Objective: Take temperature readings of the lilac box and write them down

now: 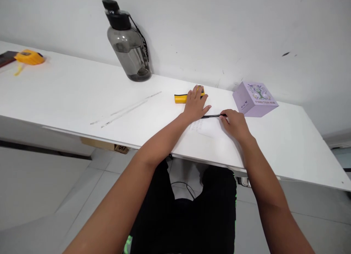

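A yellow and black hand tool [181, 99] lies near the wall, its exact kind unclear under my fingers. My left hand [195, 105] rests across it palm down, fingers stretched out and thumb apart. In my right hand [235, 123] the fingers pinch one end of a thin black pen [211, 116], which lies level just above the table. The pen's other end reaches the heel of my left hand, where its tip is hidden. Beneath the pen and my wrists is a white sheet of paper [207, 129] with faint handwriting.
A lilac box [255, 99] stands right of my right hand. At the back left is a grey water bottle [128, 51] with a black lid. A yellow tape measure [29, 57] sits far left beside a dark flat object [7, 58]. The white table [68, 96] bears dark scuffs.
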Demonstrator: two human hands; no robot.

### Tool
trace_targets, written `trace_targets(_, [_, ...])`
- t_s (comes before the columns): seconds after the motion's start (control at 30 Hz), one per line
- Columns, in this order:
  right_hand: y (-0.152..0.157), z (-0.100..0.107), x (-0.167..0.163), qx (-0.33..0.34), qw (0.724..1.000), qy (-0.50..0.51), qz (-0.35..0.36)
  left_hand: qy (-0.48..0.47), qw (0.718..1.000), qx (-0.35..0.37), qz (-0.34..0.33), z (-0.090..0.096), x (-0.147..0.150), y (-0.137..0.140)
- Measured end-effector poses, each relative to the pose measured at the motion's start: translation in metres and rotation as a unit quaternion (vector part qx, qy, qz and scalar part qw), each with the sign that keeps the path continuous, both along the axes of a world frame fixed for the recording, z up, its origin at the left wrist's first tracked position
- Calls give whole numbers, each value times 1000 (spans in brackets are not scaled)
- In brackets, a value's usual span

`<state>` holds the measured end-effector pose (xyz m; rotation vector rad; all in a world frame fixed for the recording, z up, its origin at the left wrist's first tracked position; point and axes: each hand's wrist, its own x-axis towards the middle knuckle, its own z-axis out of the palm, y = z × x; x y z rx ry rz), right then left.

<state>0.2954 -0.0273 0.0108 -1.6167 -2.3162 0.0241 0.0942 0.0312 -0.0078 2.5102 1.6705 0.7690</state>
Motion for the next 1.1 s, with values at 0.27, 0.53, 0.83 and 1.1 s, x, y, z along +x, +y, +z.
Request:
trace_targets(0.27, [-8, 2, -4, 79, 996, -46, -21, -23, 999, 29, 2, 10, -2, -2])
trace_targets(0.53, [-13, 7, -1, 183, 969, 166, -3, -4, 984, 26, -178, 15, 7, -14])
trace_targets(0.83, [-41, -5, -42, -44, 910, 407, 71, 72, 962, -102, -242, 5, 12, -17])
trace_targets(1.1, [-35, -8, -56, -82, 920, 383, 10, 119, 966, -165, -160, 2, 22, -20])
